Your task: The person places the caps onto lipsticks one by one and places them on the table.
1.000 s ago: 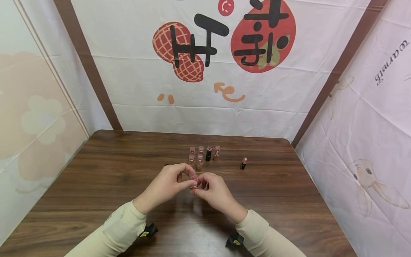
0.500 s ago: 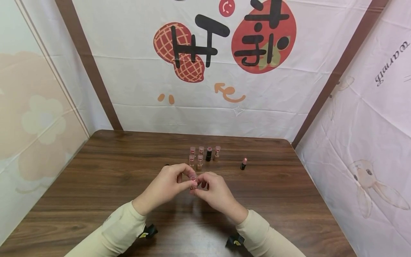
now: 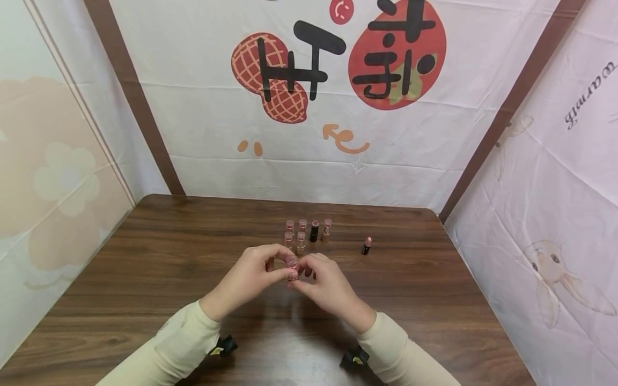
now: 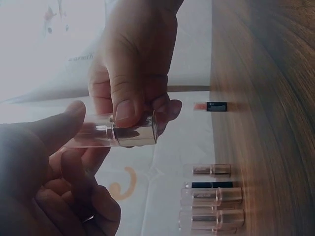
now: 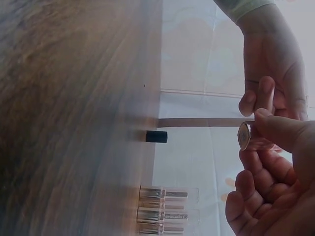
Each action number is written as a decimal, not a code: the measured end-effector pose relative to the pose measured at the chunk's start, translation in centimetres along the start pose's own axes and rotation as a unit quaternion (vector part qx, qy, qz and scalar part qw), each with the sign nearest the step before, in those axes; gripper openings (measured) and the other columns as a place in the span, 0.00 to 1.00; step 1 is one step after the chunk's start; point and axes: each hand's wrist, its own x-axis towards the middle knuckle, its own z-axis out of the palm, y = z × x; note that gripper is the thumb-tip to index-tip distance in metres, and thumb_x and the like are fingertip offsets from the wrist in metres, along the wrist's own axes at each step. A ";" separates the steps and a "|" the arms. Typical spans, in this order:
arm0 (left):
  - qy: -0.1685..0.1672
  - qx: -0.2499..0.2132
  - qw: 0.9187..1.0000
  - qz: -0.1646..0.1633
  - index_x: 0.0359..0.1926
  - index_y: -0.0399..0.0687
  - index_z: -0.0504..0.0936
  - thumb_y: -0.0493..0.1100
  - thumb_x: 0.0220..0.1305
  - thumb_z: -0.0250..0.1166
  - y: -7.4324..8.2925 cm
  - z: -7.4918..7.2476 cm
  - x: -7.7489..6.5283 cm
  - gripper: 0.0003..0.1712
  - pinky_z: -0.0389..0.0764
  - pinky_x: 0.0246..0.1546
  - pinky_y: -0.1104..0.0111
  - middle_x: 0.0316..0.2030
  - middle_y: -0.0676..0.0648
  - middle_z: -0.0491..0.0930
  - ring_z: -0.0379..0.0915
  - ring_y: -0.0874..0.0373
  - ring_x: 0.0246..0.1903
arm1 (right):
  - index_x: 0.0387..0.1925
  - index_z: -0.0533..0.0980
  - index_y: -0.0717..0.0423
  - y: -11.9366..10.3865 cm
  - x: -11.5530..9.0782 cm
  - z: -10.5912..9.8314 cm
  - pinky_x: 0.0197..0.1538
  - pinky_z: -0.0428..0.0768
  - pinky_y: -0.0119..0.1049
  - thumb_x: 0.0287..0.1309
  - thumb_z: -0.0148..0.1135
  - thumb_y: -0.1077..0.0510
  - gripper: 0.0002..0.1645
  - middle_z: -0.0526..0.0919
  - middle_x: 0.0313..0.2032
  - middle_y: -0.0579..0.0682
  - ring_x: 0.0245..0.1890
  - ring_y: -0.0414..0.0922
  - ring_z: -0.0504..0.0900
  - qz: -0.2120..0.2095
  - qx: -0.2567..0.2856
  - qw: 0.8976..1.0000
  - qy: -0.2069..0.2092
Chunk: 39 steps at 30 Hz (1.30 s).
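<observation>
A lipstick (image 4: 135,135) with a gold base and a clear cap is held between both hands, above the table. The left hand (image 3: 251,272) pinches its clear cap (image 4: 93,132) between thumb and fingers. At the other end the right hand (image 3: 328,283) grips the gold base, thumb on its side; the round base end (image 5: 244,136) faces out in the right wrist view. Fingers hide part of the lipstick in the head view. Just beyond the hands stand several clear-capped lipsticks (image 3: 301,242) in two rows, with one black lipstick (image 3: 314,231) among them.
An uncapped black lipstick (image 3: 366,246) with a pink tip stands upright to the right. A small black cap (image 5: 156,136) stands on the wooden table (image 3: 193,225), mostly behind the left hand in the head view. Printed cloth walls (image 3: 207,177) border the table.
Both hands have shifted very slightly with the lipstick, which sits a little higher in the head view. Their grips look the same, and the standing lipsticks have not moved.
</observation>
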 end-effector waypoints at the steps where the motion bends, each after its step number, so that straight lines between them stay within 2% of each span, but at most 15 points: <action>1: 0.000 0.001 1.000 0.002 0.42 0.63 0.86 0.50 0.58 0.78 -0.1 -0.1 0.0 0.12 0.68 0.20 0.72 0.35 0.64 0.84 0.64 0.65 0.17 | 0.41 0.82 0.43 0.0 0.1 0.0 0.38 0.74 0.32 0.56 0.78 0.49 0.13 0.82 0.35 0.41 0.37 0.41 0.76 0.001 0.001 1.000 -0.002; 8: -0.018 0.014 1.000 -0.003 0.41 0.61 0.86 0.50 0.59 0.77 -0.7 -1.1 0.1 0.11 0.70 0.21 0.71 0.35 0.63 0.85 0.65 0.64 0.18 | 0.39 0.82 0.45 0.1 0.3 -0.5 0.36 0.77 0.32 0.55 0.79 0.50 0.14 0.83 0.35 0.45 0.35 0.44 0.79 0.020 0.033 0.999 0.021; 13: -0.021 0.024 0.999 -0.009 0.41 0.59 0.86 0.50 0.60 0.76 -1.2 -1.9 0.6 0.10 0.70 0.22 0.70 0.35 0.60 0.85 0.66 0.62 0.19 | 0.35 0.80 0.44 0.6 0.6 -1.1 0.32 0.76 0.31 0.54 0.79 0.51 0.14 0.81 0.32 0.46 0.29 0.41 0.76 0.041 0.046 0.997 0.050; 17: -0.013 0.031 0.999 -0.030 0.41 0.62 0.85 0.50 0.61 0.76 -1.7 -2.8 0.8 0.09 0.71 0.22 0.70 0.36 0.61 0.85 0.68 0.58 0.20 | 0.36 0.80 0.45 1.1 0.9 -1.8 0.31 0.76 0.31 0.54 0.79 0.51 0.13 0.79 0.29 0.42 0.27 0.39 0.75 0.058 0.045 0.995 0.063; 22: -0.008 0.029 0.998 -0.058 0.43 0.62 0.85 0.49 0.62 0.75 -2.7 -4.1 0.8 0.10 0.70 0.21 0.69 0.36 0.60 0.85 0.67 0.59 0.19 | 0.37 0.81 0.46 2.1 1.8 -2.3 0.32 0.78 0.32 0.55 0.79 0.52 0.13 0.80 0.28 0.41 0.27 0.39 0.77 0.085 0.050 0.992 0.072; 31: -0.032 0.027 0.995 -0.090 0.47 0.63 0.84 0.60 0.62 0.73 -4.7 -6.2 0.7 0.16 0.71 0.21 0.68 0.37 0.58 0.85 0.68 0.58 0.19 | 0.37 0.80 0.47 5.2 3.8 -1.6 0.33 0.77 0.37 0.56 0.78 0.50 0.13 0.82 0.31 0.42 0.30 0.42 0.77 0.160 0.032 0.984 0.077; 39: -0.023 0.042 0.995 -0.088 0.47 0.61 0.84 0.60 0.65 0.70 -5.5 -6.5 1.1 0.15 0.69 0.20 0.67 0.39 0.54 0.86 0.65 0.58 0.20 | 0.37 0.80 0.46 7.6 5.6 -0.2 0.36 0.78 0.39 0.56 0.78 0.49 0.13 0.84 0.34 0.42 0.31 0.41 0.78 0.192 -0.004 0.978 0.084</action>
